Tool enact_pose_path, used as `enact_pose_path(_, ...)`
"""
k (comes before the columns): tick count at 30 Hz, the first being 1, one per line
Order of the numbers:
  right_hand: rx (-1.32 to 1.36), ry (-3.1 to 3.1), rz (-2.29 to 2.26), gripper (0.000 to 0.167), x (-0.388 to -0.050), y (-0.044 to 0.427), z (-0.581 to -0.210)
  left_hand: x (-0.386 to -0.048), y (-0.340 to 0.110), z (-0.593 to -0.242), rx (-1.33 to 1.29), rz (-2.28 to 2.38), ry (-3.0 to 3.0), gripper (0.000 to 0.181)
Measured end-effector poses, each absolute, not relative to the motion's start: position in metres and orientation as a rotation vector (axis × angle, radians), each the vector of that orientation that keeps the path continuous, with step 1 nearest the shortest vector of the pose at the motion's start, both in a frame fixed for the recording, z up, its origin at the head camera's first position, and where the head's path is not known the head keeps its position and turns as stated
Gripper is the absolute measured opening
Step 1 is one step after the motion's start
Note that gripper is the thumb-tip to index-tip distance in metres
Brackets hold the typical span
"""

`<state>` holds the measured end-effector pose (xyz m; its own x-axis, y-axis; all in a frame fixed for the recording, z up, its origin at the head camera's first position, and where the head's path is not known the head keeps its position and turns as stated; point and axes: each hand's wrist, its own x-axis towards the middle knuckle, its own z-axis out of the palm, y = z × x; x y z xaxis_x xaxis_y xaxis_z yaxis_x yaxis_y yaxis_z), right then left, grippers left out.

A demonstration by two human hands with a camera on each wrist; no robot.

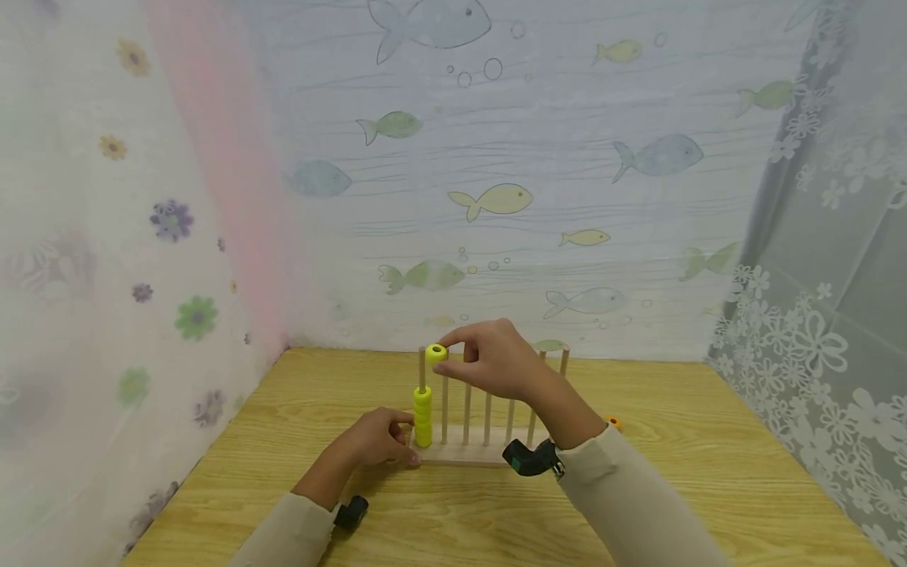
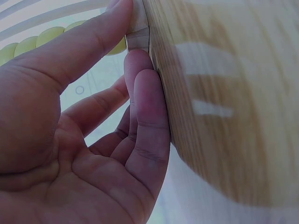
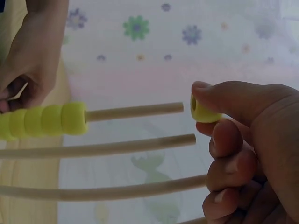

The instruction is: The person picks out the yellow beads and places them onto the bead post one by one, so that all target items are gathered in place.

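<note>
My right hand (image 1: pixel 496 361) pinches a yellow bead (image 1: pixel 435 355) between thumb and fingers. The bead is off the rods; in the right wrist view its hole faces the tip of the leftmost rod (image 3: pixel 140 111), a small gap apart. Several yellow beads (image 1: pixel 423 417) are stacked on the lower part of that rod. The wooden peg stand (image 1: pixel 468 454) has a flat base and a row of upright rods. Down at its left end, my left hand (image 1: pixel 375 437) holds the base (image 2: pixel 138 41), thumb on one side and fingers on the other.
The stand is on a wood-grain table (image 1: pixel 453 520). An orange bead (image 1: pixel 613 424) shows behind the right forearm, partly hidden. A fish-patterned curtain (image 1: pixel 496 157) hangs behind the table, with flowered curtains at left and right.
</note>
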<state>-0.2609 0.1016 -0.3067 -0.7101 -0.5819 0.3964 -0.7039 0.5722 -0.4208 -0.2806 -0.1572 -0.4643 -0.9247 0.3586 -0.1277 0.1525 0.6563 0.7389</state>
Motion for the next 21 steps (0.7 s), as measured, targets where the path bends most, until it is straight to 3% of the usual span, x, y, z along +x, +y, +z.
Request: enact_pose_path(21,0.943,-2.668,1.11,0.037,-0.26,0.076,-0.312,-0.282,-0.156,-0.464,0.41,1.139,2.61,0.073)
